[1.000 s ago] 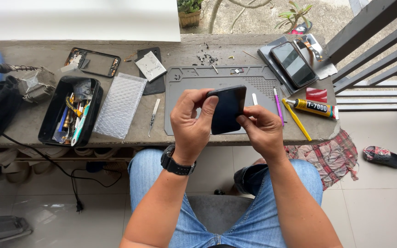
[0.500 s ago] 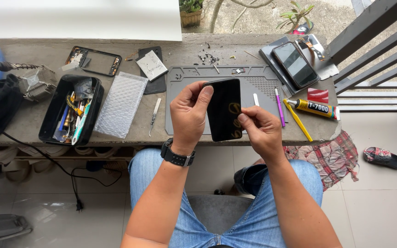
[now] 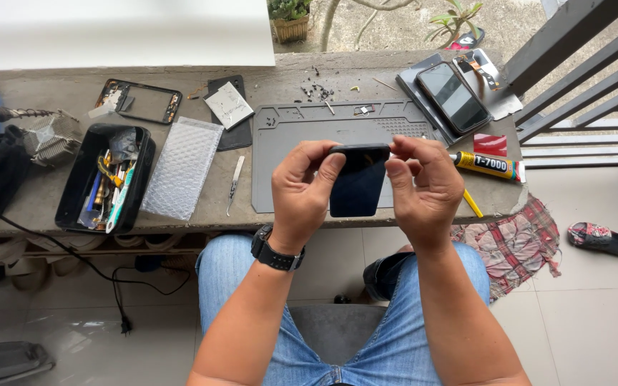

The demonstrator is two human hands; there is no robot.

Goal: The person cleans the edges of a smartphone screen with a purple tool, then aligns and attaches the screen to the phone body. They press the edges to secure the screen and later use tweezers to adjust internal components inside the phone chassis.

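Observation:
A dark phone screen panel [image 3: 357,182] is held upright between both hands, above the front edge of a grey repair mat [image 3: 280,164]. My left hand [image 3: 302,189] grips its left side and top corner with thumb and fingers. My right hand [image 3: 423,186] pinches its top right corner. A black watch sits on my left wrist. Beneath my right hand, a yellow-handled tool [image 3: 472,203] pokes out over the mat's edge.
On the concrete ledge lie a black tool tray [image 3: 80,175], a bubble-wrap pouch [image 3: 182,166], tweezers [image 3: 234,183], a phone frame [image 3: 138,101], a small metal plate [image 3: 229,105], a glue tube [image 3: 489,165], a red card [image 3: 490,144] and another phone [image 3: 453,96]. Railing bars stand at right.
The dark panel has turned from tilted to upright and risen slightly. Both hands shifted grip up to its top corners.

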